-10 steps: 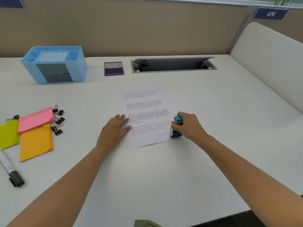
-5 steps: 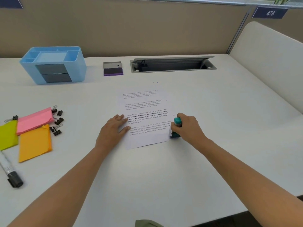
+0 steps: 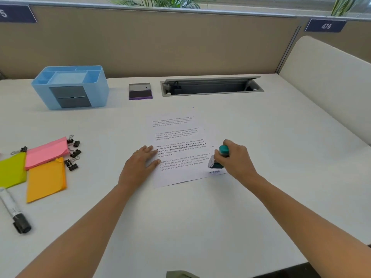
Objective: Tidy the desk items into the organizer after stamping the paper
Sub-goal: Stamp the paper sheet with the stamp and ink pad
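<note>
1. A white desk (image 3: 180,227) carries everything. At its near left edge a marker (image 3: 15,211) lies with its black cap toward the person.
2. The left hand (image 3: 138,165) lies flat on the left edge of the paper (image 3: 180,176), its fingers straight and slightly spread, fingertips on the printed text.
3. The right hand (image 3: 236,161) has its fingers curled round the teal stamp (image 3: 220,157), which is tilted over the sheet's near right corner. Whether its base touches the sheet cannot be told.
4. Just in front of the stamp's base, the word "RECEIVED" (image 3: 214,172) is printed on the paper.
5. To the left, three pads of sticky notes lie together: orange (image 3: 46,179) nearest, green (image 3: 12,170) beside it at the frame's edge, pink (image 3: 47,152) behind, overlapping both.
6. Black binder clips (image 3: 75,153) are scattered just right of the pink and orange pads; one more lies at the pink pad's left end.
7. Farther back on the left stands the blue organizer (image 3: 70,87), upright, with grey drawers in front.
8. Right of it, apart, an ink pad (image 3: 140,91) lies open.
9. Beside that, a cable tray (image 3: 210,87) is set into the desk, lid raised.
10. A tan partition (image 3: 180,43) closes the back, bearing a plate numbered 476 (image 3: 325,26).
</note>
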`<act>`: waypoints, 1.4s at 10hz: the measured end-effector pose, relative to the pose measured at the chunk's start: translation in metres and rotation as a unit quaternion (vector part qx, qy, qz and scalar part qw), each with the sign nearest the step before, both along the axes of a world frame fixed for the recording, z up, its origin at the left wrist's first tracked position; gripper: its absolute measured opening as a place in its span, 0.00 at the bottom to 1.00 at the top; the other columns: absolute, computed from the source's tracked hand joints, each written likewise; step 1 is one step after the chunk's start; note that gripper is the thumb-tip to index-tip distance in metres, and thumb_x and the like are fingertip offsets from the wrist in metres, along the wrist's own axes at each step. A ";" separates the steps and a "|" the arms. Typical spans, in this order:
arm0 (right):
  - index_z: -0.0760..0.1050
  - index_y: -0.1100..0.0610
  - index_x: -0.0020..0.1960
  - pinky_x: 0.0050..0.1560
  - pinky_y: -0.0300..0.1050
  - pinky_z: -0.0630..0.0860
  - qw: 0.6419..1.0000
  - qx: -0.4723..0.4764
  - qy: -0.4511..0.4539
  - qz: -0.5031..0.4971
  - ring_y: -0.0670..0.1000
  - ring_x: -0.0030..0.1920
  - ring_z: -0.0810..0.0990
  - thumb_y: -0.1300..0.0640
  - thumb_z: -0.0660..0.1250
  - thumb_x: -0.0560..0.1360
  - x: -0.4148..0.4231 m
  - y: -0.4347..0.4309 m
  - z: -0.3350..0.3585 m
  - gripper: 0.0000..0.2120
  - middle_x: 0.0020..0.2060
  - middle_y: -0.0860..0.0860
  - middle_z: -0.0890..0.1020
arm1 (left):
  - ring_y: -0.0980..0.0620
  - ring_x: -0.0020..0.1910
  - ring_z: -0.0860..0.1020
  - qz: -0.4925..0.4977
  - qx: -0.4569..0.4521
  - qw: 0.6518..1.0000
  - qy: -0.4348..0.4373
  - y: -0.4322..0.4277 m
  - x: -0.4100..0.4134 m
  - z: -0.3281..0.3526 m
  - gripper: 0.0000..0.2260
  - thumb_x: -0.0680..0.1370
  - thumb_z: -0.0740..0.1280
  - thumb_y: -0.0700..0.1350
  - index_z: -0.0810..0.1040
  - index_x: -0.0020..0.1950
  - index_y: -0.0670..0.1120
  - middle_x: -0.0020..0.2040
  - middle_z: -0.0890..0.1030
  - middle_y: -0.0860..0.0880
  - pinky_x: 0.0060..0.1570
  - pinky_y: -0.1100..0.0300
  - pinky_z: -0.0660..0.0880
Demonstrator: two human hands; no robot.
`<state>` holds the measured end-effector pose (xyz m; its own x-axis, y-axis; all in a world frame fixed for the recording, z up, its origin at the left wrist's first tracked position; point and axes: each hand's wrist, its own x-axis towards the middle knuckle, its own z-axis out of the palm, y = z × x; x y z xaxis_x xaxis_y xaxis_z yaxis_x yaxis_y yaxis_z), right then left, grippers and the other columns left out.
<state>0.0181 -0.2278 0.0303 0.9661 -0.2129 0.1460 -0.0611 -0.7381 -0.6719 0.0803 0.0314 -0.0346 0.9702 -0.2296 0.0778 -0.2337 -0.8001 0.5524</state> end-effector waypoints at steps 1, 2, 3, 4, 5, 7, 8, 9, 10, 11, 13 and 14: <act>0.63 0.60 0.35 0.31 0.43 0.60 0.999 0.015 -0.041 -0.009 0.53 0.32 0.61 0.58 0.65 0.73 0.004 -0.003 0.015 0.14 0.28 0.54 0.66 | 0.54 0.74 0.60 0.002 0.000 1.000 0.000 0.000 0.000 -0.001 0.19 0.78 0.62 0.50 0.70 0.68 0.49 0.72 0.66 0.52 0.71 0.57 0.57; 0.62 0.60 0.35 0.30 0.43 0.60 0.998 0.016 -0.054 -0.012 0.52 0.30 0.60 0.58 0.66 0.73 0.008 -0.004 0.022 0.14 0.26 0.51 0.63 | 0.54 0.74 0.60 0.002 0.000 1.000 -0.003 0.000 0.000 -0.001 0.19 0.78 0.62 0.51 0.70 0.68 0.49 0.72 0.66 0.52 0.70 0.57 0.57; 0.61 0.60 0.35 0.29 0.42 0.59 0.998 0.020 -0.050 -0.018 0.52 0.30 0.60 0.58 0.65 0.73 0.010 -0.004 0.020 0.15 0.26 0.50 0.63 | 0.54 0.74 0.60 0.006 0.001 1.000 -0.003 0.000 0.000 -0.001 0.19 0.78 0.62 0.51 0.70 0.68 0.49 0.72 0.66 0.53 0.70 0.57 0.57; 0.62 0.60 0.35 0.30 0.42 0.60 0.999 0.024 -0.042 -0.019 0.53 0.31 0.60 0.58 0.66 0.73 0.010 -0.003 0.017 0.14 0.26 0.51 0.63 | 0.54 0.73 0.60 0.006 0.001 1.000 -0.006 -0.001 0.000 -0.001 0.19 0.78 0.62 0.51 0.71 0.68 0.49 0.72 0.67 0.52 0.70 0.57 0.58; 0.62 0.60 0.35 0.30 0.41 0.60 0.999 0.032 -0.031 -0.020 0.53 0.32 0.61 0.57 0.65 0.73 0.010 0.000 0.014 0.14 0.27 0.51 0.64 | 0.54 0.73 0.60 0.006 -0.002 1.000 -0.007 -0.001 0.000 0.000 0.17 0.78 0.62 0.51 0.72 0.67 0.50 0.72 0.67 0.52 0.71 0.57 0.58; 0.63 0.60 0.36 0.28 0.35 0.61 0.998 0.054 -0.021 -0.026 0.52 0.31 0.62 0.56 0.66 0.74 0.018 0.008 0.013 0.14 0.29 0.52 0.66 | 0.54 0.71 0.65 0.026 -0.061 0.998 0.001 0.000 -0.002 0.005 0.16 0.78 0.63 0.50 0.74 0.65 0.50 0.71 0.68 0.53 0.71 0.56 0.60; 0.60 0.55 0.32 0.27 0.31 0.64 0.995 0.097 -0.006 -0.038 0.48 0.30 0.63 0.54 0.66 0.74 0.030 0.015 0.015 0.18 0.28 0.49 0.65 | 0.54 0.69 0.68 0.036 -0.101 0.994 0.007 0.001 -0.002 0.009 0.16 0.77 0.64 0.48 0.74 0.65 0.48 0.71 0.69 0.53 0.70 0.57 0.61; 0.63 0.57 0.34 0.34 0.39 0.67 0.982 0.183 0.032 -0.042 0.51 0.33 0.68 0.49 0.66 0.74 0.047 0.024 0.017 0.17 0.32 0.53 0.71 | 0.58 0.65 0.70 0.053 -0.166 0.985 0.015 0.003 0.000 0.012 0.14 0.76 0.66 0.44 0.77 0.62 0.45 0.68 0.72 0.51 0.66 0.65 0.61; 0.71 0.60 0.42 0.32 0.39 0.69 0.955 0.289 0.058 -0.033 0.49 0.30 0.70 0.53 0.65 0.74 0.071 0.037 0.024 0.11 0.32 0.53 0.76 | 0.58 0.63 0.72 0.069 -0.207 0.976 0.020 0.008 0.010 0.015 0.12 0.75 0.68 0.41 0.79 0.58 0.43 0.64 0.76 0.49 0.65 0.65 0.64; 0.73 0.60 0.44 0.32 0.38 0.69 0.939 0.335 0.073 -0.027 0.48 0.30 0.71 0.57 0.64 0.74 0.101 0.051 0.029 0.06 0.32 0.52 0.76 | 0.55 0.57 0.75 0.082 -0.187 0.979 0.009 0.016 0.032 0.022 0.11 0.75 0.68 0.39 0.80 0.56 0.42 0.61 0.79 0.47 0.62 0.65 0.67; 0.72 0.61 0.52 0.36 0.35 0.75 0.940 0.333 0.069 -0.021 0.47 0.34 0.75 0.58 0.62 0.76 0.177 0.086 0.031 0.08 0.39 0.54 0.78 | 0.47 0.59 0.77 0.078 -0.092 0.993 -0.010 0.032 0.110 0.048 0.10 0.76 0.66 0.42 0.80 0.55 0.41 0.58 0.80 0.45 0.63 0.59 0.69; 0.71 0.61 0.56 0.37 0.33 0.75 0.940 0.334 0.068 -0.024 0.47 0.38 0.77 0.57 0.63 0.76 0.213 0.103 0.023 0.11 0.45 0.55 0.78 | 0.47 0.60 0.75 0.094 -0.054 0.994 0.010 0.037 0.154 0.062 0.12 0.78 0.63 0.45 0.79 0.58 0.44 0.61 0.79 0.45 0.64 0.56 0.68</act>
<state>0.2313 -0.1244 0.0534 0.9529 -0.2579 -0.1594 -0.2021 -0.1485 -0.9680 0.2342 0.0680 0.0276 0.9968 -0.0346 0.0716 -0.0726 -0.7638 0.6413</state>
